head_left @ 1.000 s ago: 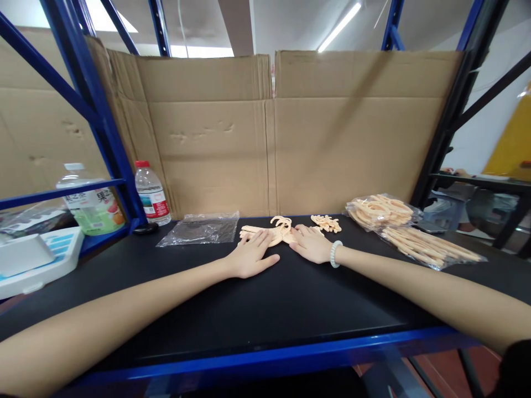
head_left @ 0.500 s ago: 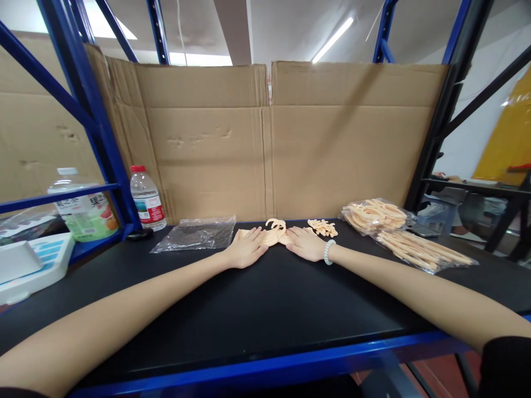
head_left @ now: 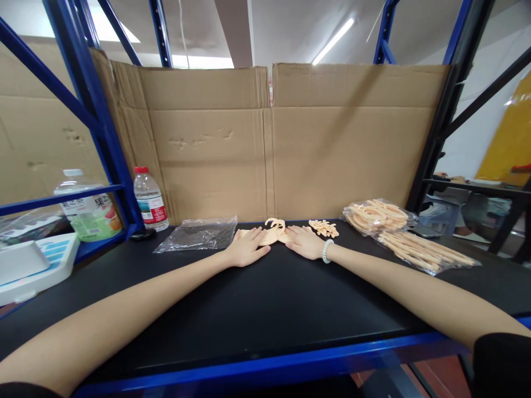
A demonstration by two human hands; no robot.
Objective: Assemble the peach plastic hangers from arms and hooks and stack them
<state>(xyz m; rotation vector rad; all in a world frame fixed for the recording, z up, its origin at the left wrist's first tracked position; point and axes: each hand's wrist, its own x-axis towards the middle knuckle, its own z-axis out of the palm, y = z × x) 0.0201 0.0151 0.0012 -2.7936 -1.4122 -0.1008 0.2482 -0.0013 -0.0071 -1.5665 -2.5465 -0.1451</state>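
Note:
A flat pale wooden piece with a curved, hook-like top (head_left: 274, 225) lies on the black tabletop (head_left: 257, 309). My left hand (head_left: 248, 247) rests flat on its left side, fingers stretched out and thumb apart. On the right side lies my right hand (head_left: 305, 242), also flat, with a pale beaded bracelet (head_left: 327, 251) at the wrist. Both palms hide much of the wooden piece, so its full outline cannot be made out. Just beyond my right hand sits a small pile of little wooden pieces (head_left: 323, 227).
Left of my hands lies a clear plastic bag (head_left: 197, 234). Behind it stand a red-capped water bottle (head_left: 150, 200) and a larger drink bottle (head_left: 89, 205); a white scale-like device (head_left: 39, 268) is nearer. Bagged wooden rings (head_left: 375, 214) and sticks (head_left: 423, 250) lie right. Cardboard (head_left: 207, 149) closes the back.
Both hands stay flat in the same place on the wooden piece. The whole view has shifted very slightly; nothing else has visibly moved.

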